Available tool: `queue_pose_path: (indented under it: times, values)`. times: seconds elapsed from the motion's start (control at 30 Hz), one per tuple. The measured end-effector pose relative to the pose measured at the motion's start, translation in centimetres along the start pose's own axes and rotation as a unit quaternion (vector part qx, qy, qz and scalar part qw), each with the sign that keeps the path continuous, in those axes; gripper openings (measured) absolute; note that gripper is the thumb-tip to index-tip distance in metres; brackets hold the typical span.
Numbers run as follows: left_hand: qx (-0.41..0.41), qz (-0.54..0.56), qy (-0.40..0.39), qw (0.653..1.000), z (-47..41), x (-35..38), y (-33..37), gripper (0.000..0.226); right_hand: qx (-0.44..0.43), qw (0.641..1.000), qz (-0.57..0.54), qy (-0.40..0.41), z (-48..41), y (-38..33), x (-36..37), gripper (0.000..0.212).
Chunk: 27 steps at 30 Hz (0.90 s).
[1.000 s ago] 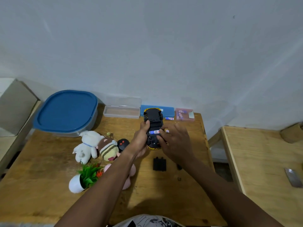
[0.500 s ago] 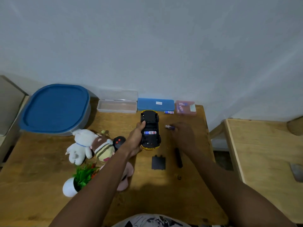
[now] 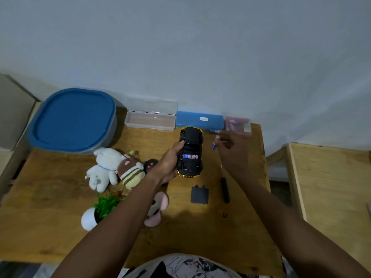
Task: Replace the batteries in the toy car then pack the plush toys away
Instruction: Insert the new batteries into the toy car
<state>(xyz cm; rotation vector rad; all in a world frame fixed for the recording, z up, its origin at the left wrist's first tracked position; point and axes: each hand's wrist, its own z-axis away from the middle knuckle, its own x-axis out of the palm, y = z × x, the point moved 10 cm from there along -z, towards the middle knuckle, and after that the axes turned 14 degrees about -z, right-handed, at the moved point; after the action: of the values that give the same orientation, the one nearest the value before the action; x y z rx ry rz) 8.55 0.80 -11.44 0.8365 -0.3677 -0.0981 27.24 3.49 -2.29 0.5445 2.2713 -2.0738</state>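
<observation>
I am receiving a dim, bluish-grey feed in which soft overhead light is leaving a diffuse shadow on the wooden table (image 3: 50,227) beneath the left forearm (image 3: 120,227), motion blur is smearing the right hand (image 3: 233,151), and wide-angle distortion is bending the table's edges near the corners.

The left flank of the car (image 3: 190,151) is covered by the left hand (image 3: 167,163), and the fingers beneath it are hidden. The remote (image 3: 150,165) is half hidden behind that wrist. The pink plush (image 3: 163,199) and the pot (image 3: 88,219) are partly masked by the left forearm. The battery (image 3: 214,145) pinched by the right hand (image 3: 233,153) is blurred, and its label cannot be read. The screwdriver (image 3: 225,190) shaft is blurred. The contents of the pink box (image 3: 237,125) cannot be told. The side table (image 3: 331,177) is cut off by the right edge.
</observation>
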Motion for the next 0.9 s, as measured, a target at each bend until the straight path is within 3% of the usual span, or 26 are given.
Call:
queue_pose_path:
  times: [0.1,0.2,0.37,0.47,0.63,0.9]
  values:
    - [-0.003,0.003,-0.004,1.0,0.4,0.5,0.2,0.051,-0.026,0.996,-0.079,-0.026,1.8,-3.5,1.2,0.009]
    - [-0.004,0.016,-0.015,1.0,0.7,1.3,0.4,0.051,-0.053,0.995,-0.035,-0.077,3.6,-5.0,3.0,0.015]
    - [0.033,0.017,-0.01,0.999,2.1,2.1,1.6,0.043,-0.175,0.973,0.07,-0.131,5.1,-7.3,4.3,0.018]
    - [0.05,0.004,0.0,0.999,2.9,2.2,2.0,0.041,-0.191,0.962,0.109,-0.162,5.5,-7.4,4.9,0.019]
    - [0.069,-0.011,0.02,0.997,3.4,2.3,1.7,0.047,-0.172,0.961,0.124,-0.181,6.1,-7.5,5.2,0.019]
    - [0.085,0.052,0.052,0.994,5.1,3.3,1.8,0.035,-0.023,0.997,0.03,-0.072,6.0,-6.0,3.7,0.011]
